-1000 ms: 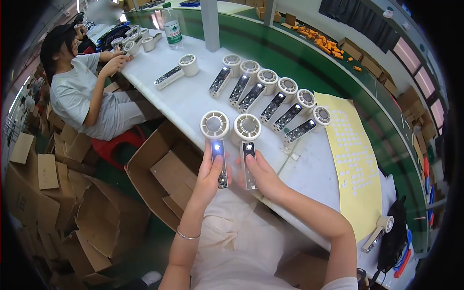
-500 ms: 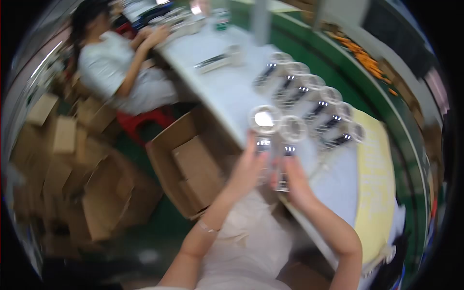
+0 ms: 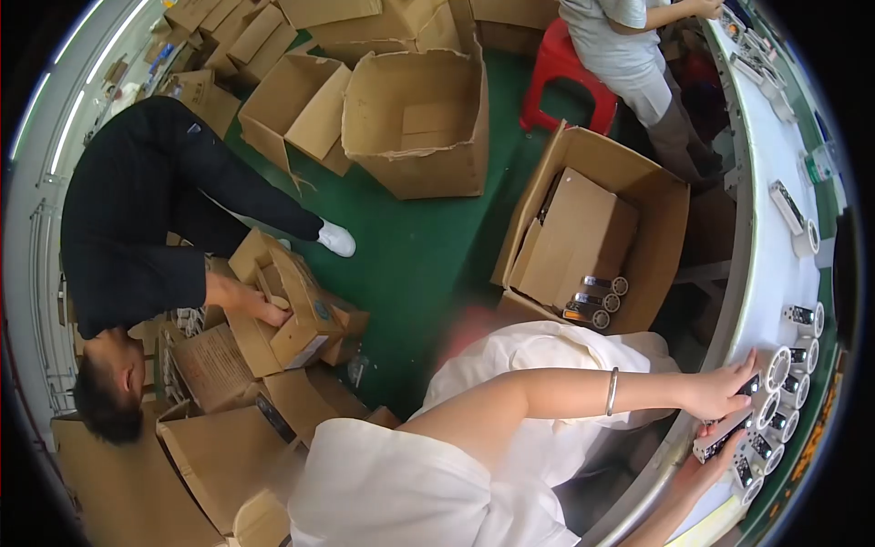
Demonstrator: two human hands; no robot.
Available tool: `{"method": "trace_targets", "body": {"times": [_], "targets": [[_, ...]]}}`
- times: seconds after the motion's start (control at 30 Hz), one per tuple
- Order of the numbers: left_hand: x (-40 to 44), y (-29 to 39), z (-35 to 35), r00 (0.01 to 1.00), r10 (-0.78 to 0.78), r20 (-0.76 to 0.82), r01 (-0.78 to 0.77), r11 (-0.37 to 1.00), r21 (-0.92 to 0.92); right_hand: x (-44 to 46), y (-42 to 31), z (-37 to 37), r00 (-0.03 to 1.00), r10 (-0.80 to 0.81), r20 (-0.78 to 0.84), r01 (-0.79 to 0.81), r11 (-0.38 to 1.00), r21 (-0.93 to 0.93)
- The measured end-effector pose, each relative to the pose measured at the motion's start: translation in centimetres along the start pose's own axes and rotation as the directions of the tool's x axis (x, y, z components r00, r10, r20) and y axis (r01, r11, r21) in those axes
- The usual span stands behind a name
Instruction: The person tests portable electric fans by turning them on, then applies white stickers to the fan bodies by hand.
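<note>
At four o'clock in the head view, both bare hands are working close together over the near edge of a long white counter point(image 3: 770, 283). The left hand point(image 3: 715, 390), its wrist wearing a thin silver bangle point(image 3: 612, 392), is holding a white plastic fan with a round spoked head point(image 3: 777, 367); its grip is narrow, fingers curling about the stick-shaped body. Just below, the right hand point(image 3: 714, 460) is holding a second white fan with a long pale handle point(image 3: 723, 434), its grip also narrow. Both held fans are pointing their heads toward two o'clock, close beside a row of matching white fans with dark circuit boards point(image 3: 798, 390); whether they are touching the row is impossible to tell.

Close to three o'clock, a lone white fan point(image 3: 787, 208) is lying on the counter, and a clear plastic bottle with a green label point(image 3: 818, 164) is standing beyond it.

Between two and three, an open brown cardboard box point(image 3: 658, 205) is holding three more fans point(image 3: 611, 303). At one o'clock, a person in a pale shirt point(image 3: 603, 32) is sitting on a red plastic stool point(image 3: 554, 50). Between nine and ten, another person in dark clothing point(image 3: 128, 246) is bending over a brown carton point(image 3: 310, 319).
</note>
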State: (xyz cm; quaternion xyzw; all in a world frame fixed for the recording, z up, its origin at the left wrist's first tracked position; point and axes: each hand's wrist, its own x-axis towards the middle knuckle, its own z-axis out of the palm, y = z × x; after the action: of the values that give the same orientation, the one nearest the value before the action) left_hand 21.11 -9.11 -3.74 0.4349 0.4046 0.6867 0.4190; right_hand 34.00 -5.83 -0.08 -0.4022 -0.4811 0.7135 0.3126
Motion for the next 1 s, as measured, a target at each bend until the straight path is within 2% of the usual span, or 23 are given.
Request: {"method": "trace_targets", "body": {"times": [0.03,0.07,0.13,0.17,0.27,0.37,0.47,0.53,0.57,0.6,0.63,0.73,0.77,0.87,0.9,1.0], "targets": [[1.5,-3.5,1.2,0.995,0.087,-0.038,-0.081,0.987,0.137,0.7,0.2,-1.7,1.0,-0.003,0.007,0.003,1.0,-0.028],[2.4,-5.4,1.8,0.982,0.177,-0.063,-0.153,0.95,0.274,0.5,0.1,-1.1,0.998,-0.02,-0.053,0.018,0.999,-0.046],[2.2,-3.5,1.2,0.999,0.036,0.013,-0.038,0.976,0.214,-0.2,-0.1,0.6,0.983,-0.057,-0.174,0.042,0.996,-0.084],[2.0,-2.3,0.7,0.998,-0.032,0.054,0.022,0.982,0.188,0.4,0.0,-0.6,0.992,-0.041,-0.117,0.029,0.995,-0.098],[1.3,0.3,-0.4,0.994,-0.075,0.077,0.062,0.984,0.165,0.0,-0.2,0.3,0.986,-0.065,-0.151,0.043,0.989,-0.142],[2.1,-0.1,-0.4,0.996,-0.085,0.024,0.08,0.982,0.169,0.5,-0.1,-1.6,0.999,-0.033,-0.031,0.028,0.99,-0.14],[2.1,2.5,-1.6,0.978,-0.209,-0.003,0.207,0.964,0.17,0.4,-0.3,-1.9,0.995,-0.01,0.103,0.025,0.989,-0.145],[3.7,-0.1,-0.8,0.994,-0.034,-0.105,0.064,0.954,0.294,0.5,-0.4,-1.9,0.981,0.001,0.195,0.028,0.988,-0.149],[4.3,-0.2,-1.1,0.995,-0.058,-0.083,0.082,0.947,0.312,0.8,-0.5,-2.4,0.968,0.024,0.249,0.013,0.989,-0.147],[4.1,0.7,-1.6,0.994,-0.083,-0.064,0.1,0.939,0.33,0.6,-0.5,-2.3,0.977,0.015,0.213,0.017,0.989,-0.147],[4.8,-0.1,-1.3,0.992,-0.052,-0.118,0.089,0.938,0.335,0.6,-0.4,-1.9,0.984,0.005,0.179,0.022,0.989,-0.147],[4.5,1.3,-1.6,0.946,-0.101,-0.307,0.19,0.942,0.276,0.3,-0.4,-0.9,0.991,-0.011,0.132,0.032,0.988,-0.152],[5.0,0.3,-1.2,0.913,0.011,-0.407,0.09,0.969,0.228,0.3,-0.4,-0.8,0.992,-0.014,0.125,0.034,0.987,-0.154],[3.7,2.0,-1.7,0.869,-0.119,-0.48,0.145,0.989,0.019,0.6,-0.6,-1.0,0.994,0.019,0.106,-0.003,0.99,-0.144],[3.8,1.5,-1.3,0.792,0.077,-0.605,0.05,0.98,0.19,0.6,-0.6,-0.9,0.995,0.011,0.099,0.002,0.991,-0.135],[2.8,0.5,-1.1,0.802,0.105,-0.588,-0.031,0.991,0.134,0.5,-0.5,-0.7,0.996,0.006,0.092,0.004,0.994,-0.11]]}}
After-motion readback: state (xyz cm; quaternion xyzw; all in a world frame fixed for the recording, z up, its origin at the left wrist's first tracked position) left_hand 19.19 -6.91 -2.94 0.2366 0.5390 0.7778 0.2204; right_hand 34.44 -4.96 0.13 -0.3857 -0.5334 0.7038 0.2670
